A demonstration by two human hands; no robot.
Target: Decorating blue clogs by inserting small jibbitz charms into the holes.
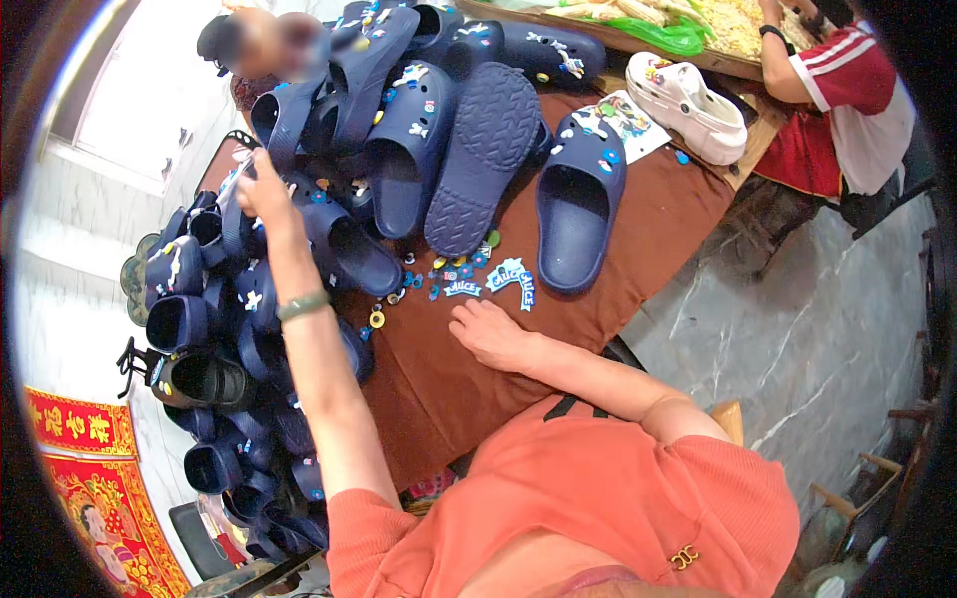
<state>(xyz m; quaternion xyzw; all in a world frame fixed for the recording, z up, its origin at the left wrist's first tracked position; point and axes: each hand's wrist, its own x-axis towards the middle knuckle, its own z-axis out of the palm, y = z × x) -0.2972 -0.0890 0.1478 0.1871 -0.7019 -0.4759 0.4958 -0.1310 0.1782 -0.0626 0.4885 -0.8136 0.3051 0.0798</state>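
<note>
My left hand point(267, 194) reaches over the pile of navy slippers at the left, with a bangle on its wrist. Its fingers are closed by a whitish, shiny piece point(235, 177) that I cannot make out. Palm down on the brown cloth point(439, 384), my right hand point(488, 334) has loosely spread fingers and holds nothing. Just beyond its fingertips lie blue-and-white lettered shoe charms point(508, 277) and a scatter of small coloured charms point(464, 267). A navy slide slipper point(576, 234) with charms on its strap stands right of them. Another slipper point(483, 149) lies sole up.
Navy slippers and clogs point(179, 324) crowd the left side. At the far right of the table are a white clog point(688, 105) and a printed card point(635, 125). A person in a red-and-white shirt point(857, 85) works at a tray of pale yellow pieces point(738, 35).
</note>
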